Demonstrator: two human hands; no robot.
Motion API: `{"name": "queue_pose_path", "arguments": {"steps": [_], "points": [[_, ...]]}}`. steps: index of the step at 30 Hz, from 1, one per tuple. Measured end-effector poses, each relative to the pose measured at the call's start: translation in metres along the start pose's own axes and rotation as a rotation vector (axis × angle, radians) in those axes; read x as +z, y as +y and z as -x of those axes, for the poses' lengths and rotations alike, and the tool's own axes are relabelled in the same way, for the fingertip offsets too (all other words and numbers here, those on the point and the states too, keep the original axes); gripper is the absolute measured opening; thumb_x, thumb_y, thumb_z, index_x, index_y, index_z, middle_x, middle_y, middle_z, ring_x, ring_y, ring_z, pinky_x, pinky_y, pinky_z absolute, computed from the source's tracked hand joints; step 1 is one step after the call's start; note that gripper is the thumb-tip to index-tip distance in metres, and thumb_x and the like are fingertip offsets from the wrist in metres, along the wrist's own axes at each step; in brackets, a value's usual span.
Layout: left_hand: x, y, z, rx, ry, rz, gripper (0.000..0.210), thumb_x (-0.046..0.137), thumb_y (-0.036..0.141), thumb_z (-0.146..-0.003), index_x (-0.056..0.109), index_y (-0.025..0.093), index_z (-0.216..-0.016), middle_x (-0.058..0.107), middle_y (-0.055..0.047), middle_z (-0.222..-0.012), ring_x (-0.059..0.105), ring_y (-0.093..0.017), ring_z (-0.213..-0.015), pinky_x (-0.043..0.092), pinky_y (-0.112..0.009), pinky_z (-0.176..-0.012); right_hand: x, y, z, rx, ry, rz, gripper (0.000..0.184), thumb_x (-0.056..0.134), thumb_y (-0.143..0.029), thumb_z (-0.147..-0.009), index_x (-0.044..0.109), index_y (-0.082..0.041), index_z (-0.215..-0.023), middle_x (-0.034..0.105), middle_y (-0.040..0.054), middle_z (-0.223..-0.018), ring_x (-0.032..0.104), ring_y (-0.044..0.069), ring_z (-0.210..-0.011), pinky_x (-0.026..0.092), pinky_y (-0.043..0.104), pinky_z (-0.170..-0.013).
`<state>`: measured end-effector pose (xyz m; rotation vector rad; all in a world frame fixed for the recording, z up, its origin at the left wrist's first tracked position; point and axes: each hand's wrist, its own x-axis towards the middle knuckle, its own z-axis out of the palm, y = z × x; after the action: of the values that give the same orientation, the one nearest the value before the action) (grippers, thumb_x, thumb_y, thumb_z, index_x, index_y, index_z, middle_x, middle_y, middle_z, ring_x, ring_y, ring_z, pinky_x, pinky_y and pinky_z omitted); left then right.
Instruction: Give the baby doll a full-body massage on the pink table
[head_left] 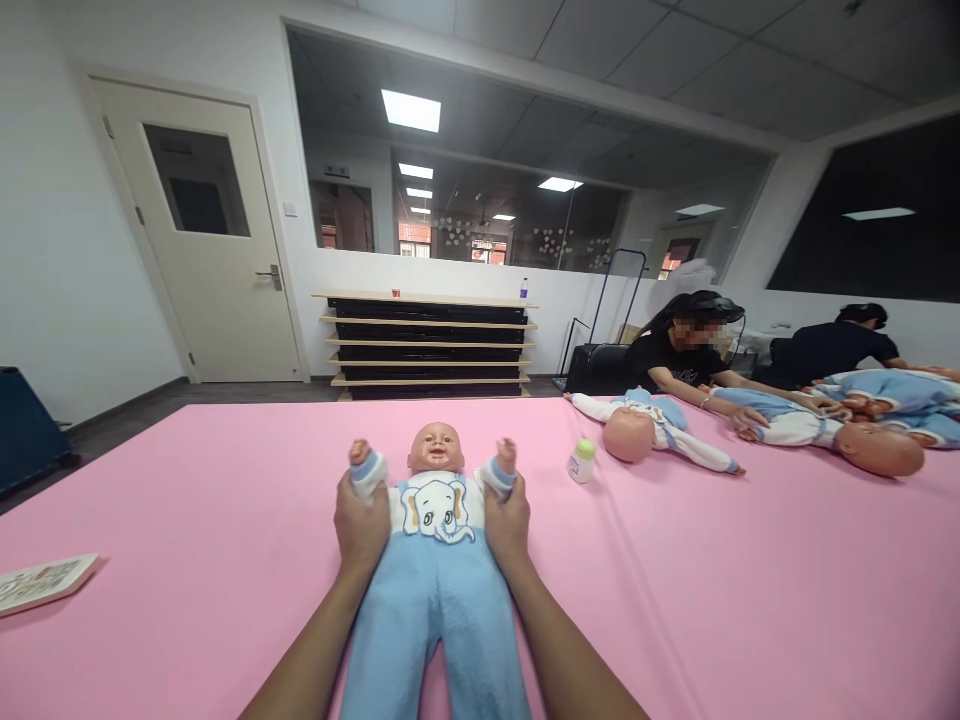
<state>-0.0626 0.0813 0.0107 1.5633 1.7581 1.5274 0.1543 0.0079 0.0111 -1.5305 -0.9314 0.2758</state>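
Left of the green-capped white bottle (581, 464), a baby doll (437, 512) in elephant-print clothes lies face up on the pink tabletop (225, 510). The left hand (361, 522) and right hand (508, 518) are each wrapped round one doll arm — both held raised; another doll (628, 436) sprawls just right of the bottle.

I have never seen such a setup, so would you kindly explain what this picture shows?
No machine does the work here. This single picture comes from a camera on a person's head, looking forward and down. Their bare left hand and right hand each hold an arm of a doll, which lies face up on a pink table. To the right stands a green-lidded bottle; farther right lie more dolls, where a co-worker reaches in. A flat board lies far left.
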Motion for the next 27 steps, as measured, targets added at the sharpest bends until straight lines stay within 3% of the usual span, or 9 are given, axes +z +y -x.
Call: {"name": "queue_pose_path", "arguments": {"steps": [2,5,10,13,15,17,20,23,27], "points": [[-0.002,-0.01,-0.006,-0.23,0.098,0.012,0.056,0.053,0.044,-0.085,0.042,0.013,-0.13,0.061,-0.015,-0.117,0.063,-0.029,-0.103,0.051,-0.041,-0.088,-0.002,0.011,-0.007,0.19,0.133,0.016,0.043,0.05,-0.044,-0.083,0.055,-0.015,-0.115,0.069,0.0118,-0.105,0.065,0.023,-0.093,0.05,0.031,-0.079],[-0.003,-0.024,-0.012,-0.437,0.172,0.037,0.061,0.053,0.049,-0.083,0.041,0.009,-0.127,0.061,-0.02,-0.116,0.064,-0.032,-0.101,0.053,-0.041,-0.083,-0.006,0.026,-0.018,0.315,0.208,0.024,0.043,0.046,-0.047,-0.083,0.058,-0.012,-0.107,0.069,0.0163,-0.103,0.067,0.026,-0.091,0.05,0.031,-0.074],[-0.001,-0.035,-0.014,-0.465,0.203,0.053,0.062,0.055,0.049,-0.082,0.041,0.008,-0.126,0.061,-0.022,-0.114,0.065,-0.033,-0.097,0.054,-0.043,-0.079,-0.009,0.035,-0.026,0.42,0.221,0.009,0.039,0.051,-0.045,-0.08,0.064,-0.011,-0.091,0.071,0.018,-0.093,0.068,0.029,-0.083,0.05,0.034,-0.068],[0.0,-0.03,-0.013,-0.432,0.21,0.088,0.06,0.057,0.048,-0.08,0.045,0.009,-0.124,0.063,-0.018,-0.11,0.065,-0.032,-0.094,0.054,-0.043,-0.078,-0.008,0.027,-0.022,0.398,0.226,-0.002,0.043,0.053,-0.048,-0.08,0.064,-0.009,-0.093,0.071,0.019,-0.092,0.067,0.03,-0.082,0.05,0.037,-0.069],[0.0,-0.022,-0.011,-0.331,0.206,0.105,0.057,0.058,0.046,-0.081,0.047,0.013,-0.125,0.064,-0.014,-0.11,0.065,-0.03,-0.095,0.053,-0.043,-0.083,-0.006,0.018,-0.017,0.325,0.214,-0.023,0.044,0.055,-0.048,-0.08,0.064,-0.011,-0.103,0.071,0.0151,-0.098,0.067,0.027,-0.087,0.05,0.035,-0.075],[0.002,-0.011,-0.006,-0.141,0.16,0.12,0.055,0.057,0.044,-0.083,0.046,0.018,-0.131,0.064,-0.011,-0.116,0.064,-0.027,-0.101,0.051,-0.042,-0.089,-0.001,0.009,-0.01,0.157,0.14,-0.081,0.044,0.056,-0.043,-0.082,0.06,-0.017,-0.117,0.07,0.0093,-0.107,0.066,0.023,-0.095,0.05,0.032,-0.083],[0.006,0.003,0.001,0.191,-0.028,0.15,0.054,0.051,0.036,-0.088,0.04,0.024,-0.14,0.058,-0.009,-0.13,0.057,-0.024,-0.116,0.047,-0.039,-0.098,0.006,0.001,-0.001,-0.206,-0.03,-0.131,0.044,0.05,-0.027,-0.085,0.054,-0.023,-0.129,0.063,0.0061,-0.123,0.059,0.02,-0.111,0.047,0.034,-0.096],[0.011,0.007,0.005,0.491,-0.241,0.118,0.052,0.047,0.026,-0.089,0.041,0.024,-0.141,0.054,-0.008,-0.136,0.05,-0.024,-0.126,0.041,-0.042,-0.106,0.01,-0.001,0.003,-0.512,-0.196,-0.011,0.051,0.043,-0.01,-0.081,0.058,-0.025,-0.127,0.057,0.0061,-0.13,0.05,0.02,-0.123,0.04,0.04,-0.107],[0.016,0.001,0.002,0.748,-0.387,0.042,0.05,0.043,0.018,-0.087,0.048,0.025,-0.136,0.058,-0.006,-0.132,0.05,-0.023,-0.124,0.039,-0.046,-0.108,0.01,-0.002,0.001,-0.72,-0.316,0.144,0.064,0.041,-0.001,-0.072,0.058,-0.027,-0.127,0.056,0.0054,-0.13,0.046,0.021,-0.124,0.038,0.046,-0.108]]}}
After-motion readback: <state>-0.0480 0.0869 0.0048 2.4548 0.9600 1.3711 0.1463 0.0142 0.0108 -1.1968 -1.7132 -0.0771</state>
